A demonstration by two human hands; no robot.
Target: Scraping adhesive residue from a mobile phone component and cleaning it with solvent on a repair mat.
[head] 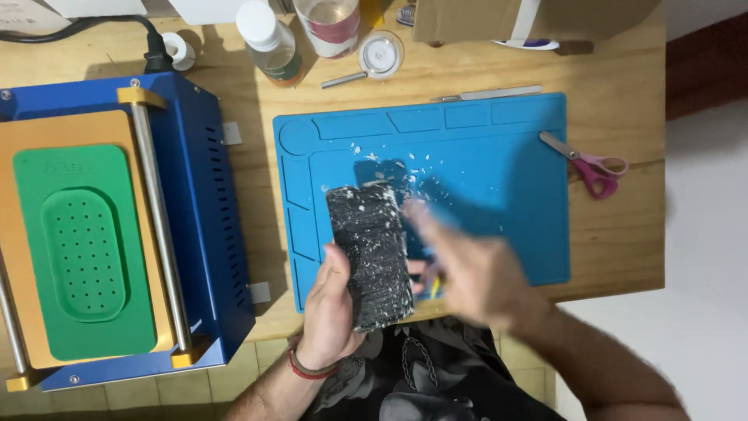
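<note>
My left hand (331, 308) grips the near left edge of a dark rectangular slab (370, 249), phone-sized and covered in white flecks, held over the near part of a blue work mat (499, 156). My right hand (467, 269) is blurred with motion just right of the slab, fingers close to its right edge. Something small and yellow and blue (434, 287) shows under that hand; whether the hand holds it cannot be told. White flakes (389, 160) lie scattered on the mat beyond the slab.
A blue machine (202, 195) with a green perforated pad (82, 249) stands at left. Pink-handled scissors (588, 164) lie on the mat's right edge. Bottles (269, 39), a small round jar (380, 54), a metal tool (487, 94) and a cardboard box (530, 19) sit at the back.
</note>
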